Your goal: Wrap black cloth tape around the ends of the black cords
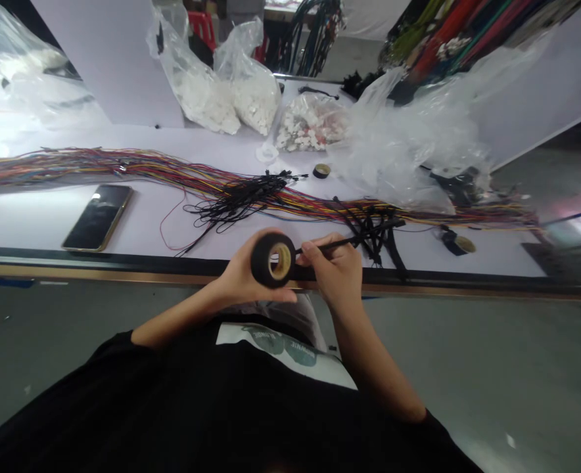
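Observation:
My left hand [238,272] is wrapped around a roll of black tape [259,261], its hollow core facing up toward me. Just to the right, my right hand [340,272] pinches a thin, dark, rod-like piece [376,230]. One end of that piece points at the roll; the other runs out over a cluster of black strips [384,249] on the table. Whether the piece touches the tape I cannot tell. Beyond both hands a long bundle of coloured wires [196,172] crosses the table, with a heap of black leads [246,197] lying on it.
A phone [98,217] lies at the left near the table edge [123,257]. Smaller tape rolls rest behind the wires [321,171] and at the right [461,245]. Plastic bags of white parts [255,98] and a crumpled clear bag [409,144] line the back.

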Tool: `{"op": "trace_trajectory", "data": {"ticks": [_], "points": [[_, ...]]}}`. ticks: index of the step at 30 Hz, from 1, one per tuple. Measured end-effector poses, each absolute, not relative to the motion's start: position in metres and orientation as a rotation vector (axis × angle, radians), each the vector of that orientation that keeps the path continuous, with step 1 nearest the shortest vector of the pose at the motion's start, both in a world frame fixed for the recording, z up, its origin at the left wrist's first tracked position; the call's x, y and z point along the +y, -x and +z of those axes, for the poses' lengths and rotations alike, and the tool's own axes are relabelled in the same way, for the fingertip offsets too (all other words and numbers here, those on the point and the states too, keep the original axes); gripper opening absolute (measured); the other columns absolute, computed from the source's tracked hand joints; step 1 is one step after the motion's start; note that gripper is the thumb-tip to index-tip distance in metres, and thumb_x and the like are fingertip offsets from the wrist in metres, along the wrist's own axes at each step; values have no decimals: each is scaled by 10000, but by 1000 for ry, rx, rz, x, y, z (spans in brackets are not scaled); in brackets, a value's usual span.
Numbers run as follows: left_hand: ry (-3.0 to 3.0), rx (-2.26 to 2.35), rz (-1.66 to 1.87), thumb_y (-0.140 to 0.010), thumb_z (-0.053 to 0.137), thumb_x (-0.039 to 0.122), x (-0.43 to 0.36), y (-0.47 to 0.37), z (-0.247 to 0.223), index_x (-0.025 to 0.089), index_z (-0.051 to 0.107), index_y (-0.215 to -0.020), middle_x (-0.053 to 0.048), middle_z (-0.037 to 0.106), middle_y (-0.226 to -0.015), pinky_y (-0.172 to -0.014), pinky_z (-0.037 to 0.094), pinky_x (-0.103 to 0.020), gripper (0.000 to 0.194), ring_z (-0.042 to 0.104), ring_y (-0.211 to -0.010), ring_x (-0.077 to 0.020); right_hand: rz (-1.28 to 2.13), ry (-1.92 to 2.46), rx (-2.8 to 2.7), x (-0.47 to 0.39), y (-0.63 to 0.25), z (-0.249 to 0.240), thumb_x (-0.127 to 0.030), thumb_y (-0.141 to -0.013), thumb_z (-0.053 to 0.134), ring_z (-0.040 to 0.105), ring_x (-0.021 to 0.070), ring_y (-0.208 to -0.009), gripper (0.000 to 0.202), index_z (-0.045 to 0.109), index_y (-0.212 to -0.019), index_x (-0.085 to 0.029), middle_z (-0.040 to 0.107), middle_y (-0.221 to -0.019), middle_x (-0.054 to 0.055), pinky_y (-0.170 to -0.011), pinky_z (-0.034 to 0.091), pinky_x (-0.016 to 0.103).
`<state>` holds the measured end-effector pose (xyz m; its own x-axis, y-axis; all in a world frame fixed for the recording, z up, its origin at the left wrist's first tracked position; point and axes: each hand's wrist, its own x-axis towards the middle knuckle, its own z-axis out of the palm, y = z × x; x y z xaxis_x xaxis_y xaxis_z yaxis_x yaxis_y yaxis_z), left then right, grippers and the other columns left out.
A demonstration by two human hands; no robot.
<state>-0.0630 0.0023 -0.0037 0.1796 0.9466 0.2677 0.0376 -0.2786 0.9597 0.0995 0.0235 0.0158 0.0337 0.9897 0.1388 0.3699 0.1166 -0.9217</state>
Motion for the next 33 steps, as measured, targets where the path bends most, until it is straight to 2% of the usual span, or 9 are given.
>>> {"op": "trace_trajectory", "data": {"ticks": [2,4,7,9,13,20,26,30,33], "points": [[-1801,926,1139,-395,837,473,0,67,-5,175,540,-1001,-102,589,-1073,-947,422,-417,737,521,-1062,-269,827,1407,-1515,26,-101,15,-316,-703,646,588,142,-514,178,549,-609,-199,609,-522,-29,-560,446,269],[-1894,887,1057,-538,769,490,2,69,-8,179,543,-959,-93,593,-1039,-903,442,-384,569,539,-1007,-236,807,1372,-1568,27,-102,16,-303,-697,649,584,139,-544,177,554,-591,-199,623,-563,-22,-573,442,270],[-1816,1024,1066,-749,610,383,7,65,-12,178,514,-885,-31,574,-870,-701,464,-270,264,543,-765,-135,747,1301,-1656,25,-102,19,-307,-693,658,594,145,-613,186,565,-570,-204,640,-619,-12,-619,450,279],[-1783,1093,1079,-753,598,297,9,60,-11,178,496,-856,4,544,-808,-614,428,-222,187,505,-676,-99,717,1284,-1681,22,-101,20,-315,-695,660,595,148,-630,185,573,-571,-210,639,-624,-12,-625,452,281],[-1808,1157,1158,-747,572,193,11,53,-7,179,489,-753,31,519,-720,-582,390,-201,84,467,-627,-82,681,1323,-1613,17,-98,19,-364,-723,640,580,139,-598,219,565,-588,-208,621,-606,-14,-588,444,273],[-1909,1295,1185,-785,527,169,12,52,-8,178,525,-641,17,560,-644,-607,405,-219,144,511,-627,-103,1046,1240,-1593,13,-92,14,-379,-755,608,558,108,-486,183,539,-754,-210,572,-572,-55,-500,443,239],[-1928,1375,1319,-819,505,176,6,51,-18,186,575,-793,-25,643,-789,-704,468,-245,76,589,-740,-128,677,1364,-1622,14,-92,13,-382,-767,598,612,158,-638,194,576,-678,-210,637,-661,-3,-613,458,287],[-1926,1414,1301,-825,516,196,4,53,-20,188,581,-811,-41,673,-832,-765,482,-274,67,622,-802,-151,696,1417,-1608,15,-93,13,-436,-761,597,628,179,-629,240,570,-690,-208,660,-649,7,-619,461,304],[-1831,1410,1252,-815,532,199,1,53,-13,190,594,-793,-18,675,-753,-734,484,-263,67,626,-732,-138,710,1420,-1585,14,-93,12,-450,-755,600,635,185,-630,255,572,-683,-208,673,-646,10,-621,467,308]]}}
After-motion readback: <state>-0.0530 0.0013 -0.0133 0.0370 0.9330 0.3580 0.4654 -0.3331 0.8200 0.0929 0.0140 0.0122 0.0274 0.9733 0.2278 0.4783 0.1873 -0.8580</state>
